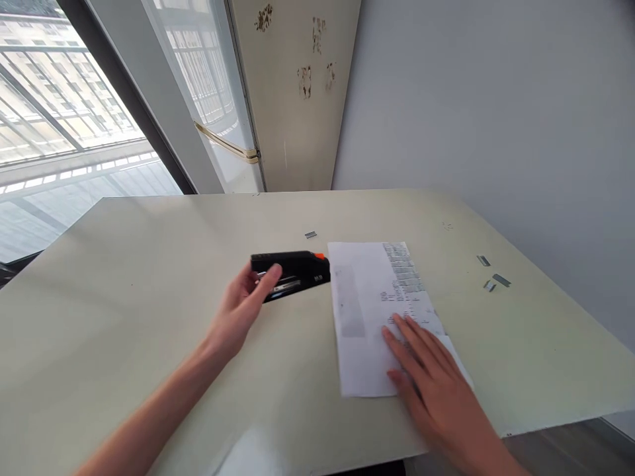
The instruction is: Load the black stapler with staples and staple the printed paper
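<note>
My left hand point(245, 301) is closed around the rear of a black stapler point(294, 272) with an orange tip, held just above the pale table point(149, 277). The stapler's nose points right, at the top left edge of a white printed sheet of paper point(364, 311). My right hand point(426, 373) lies flat on the paper's lower right part, fingers stretched out and spread, pressing it to the table.
Loose strips of staples point(493, 277) lie on the table to the right, and one strip point(310, 235) lies behind the stapler. A grey wall rises at the right, a window and a stained panel at the back. The table's front edge runs near my right wrist.
</note>
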`<state>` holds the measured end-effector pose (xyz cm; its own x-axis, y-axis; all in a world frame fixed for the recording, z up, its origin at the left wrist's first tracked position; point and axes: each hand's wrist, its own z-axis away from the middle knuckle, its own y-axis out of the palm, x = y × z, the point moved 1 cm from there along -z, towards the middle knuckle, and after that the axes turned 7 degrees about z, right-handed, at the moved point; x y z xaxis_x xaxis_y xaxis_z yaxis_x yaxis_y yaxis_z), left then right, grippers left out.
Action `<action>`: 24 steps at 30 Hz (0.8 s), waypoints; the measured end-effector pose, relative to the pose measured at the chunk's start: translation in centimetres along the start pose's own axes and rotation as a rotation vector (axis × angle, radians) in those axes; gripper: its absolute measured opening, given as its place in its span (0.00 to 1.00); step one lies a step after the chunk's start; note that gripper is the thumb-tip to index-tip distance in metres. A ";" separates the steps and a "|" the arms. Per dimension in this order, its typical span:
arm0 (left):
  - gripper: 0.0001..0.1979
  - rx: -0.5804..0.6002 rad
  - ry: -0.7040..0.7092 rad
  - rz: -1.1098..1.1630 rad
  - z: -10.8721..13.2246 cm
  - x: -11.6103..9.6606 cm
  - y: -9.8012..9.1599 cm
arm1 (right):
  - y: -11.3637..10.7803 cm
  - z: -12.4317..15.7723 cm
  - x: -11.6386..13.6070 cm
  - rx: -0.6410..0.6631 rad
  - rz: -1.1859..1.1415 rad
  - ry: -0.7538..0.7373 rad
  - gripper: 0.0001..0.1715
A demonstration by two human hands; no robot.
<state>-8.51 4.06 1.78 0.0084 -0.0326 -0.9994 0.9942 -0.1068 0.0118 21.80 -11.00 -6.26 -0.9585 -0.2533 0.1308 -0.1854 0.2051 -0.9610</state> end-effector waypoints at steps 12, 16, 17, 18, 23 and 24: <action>0.24 -0.111 -0.026 0.021 1.5 -2.7 -3.9 | -0.8 -5.3 9.1 0.134 -0.247 -0.204 0.38; 0.24 -0.109 -0.055 0.059 1.7 -2.5 -3.3 | 0.9 -6.4 9.5 0.182 -0.305 -0.208 0.38; 0.25 -0.103 -0.060 0.075 1.7 -2.4 -2.9 | 1.0 -6.6 9.9 0.199 -0.356 -0.217 0.40; 0.25 -0.098 -0.061 0.087 1.7 -2.4 -2.5 | 1.0 -6.9 10.3 0.219 -0.425 -0.219 0.42; 0.25 -0.013 -0.010 0.026 1.9 -2.0 -0.8 | -1.0 -8.5 10.1 0.152 -0.884 0.052 0.40; 0.24 0.020 0.012 0.000 1.9 -1.9 -0.5 | -1.5 -8.8 9.4 0.086 -0.968 0.143 0.37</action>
<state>-9.22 2.25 3.74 0.0099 -0.0204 -0.9997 0.9918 -0.1269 0.0124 11.20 -5.34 -1.41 -0.4192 -0.1578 0.8941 -0.8937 -0.1015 -0.4370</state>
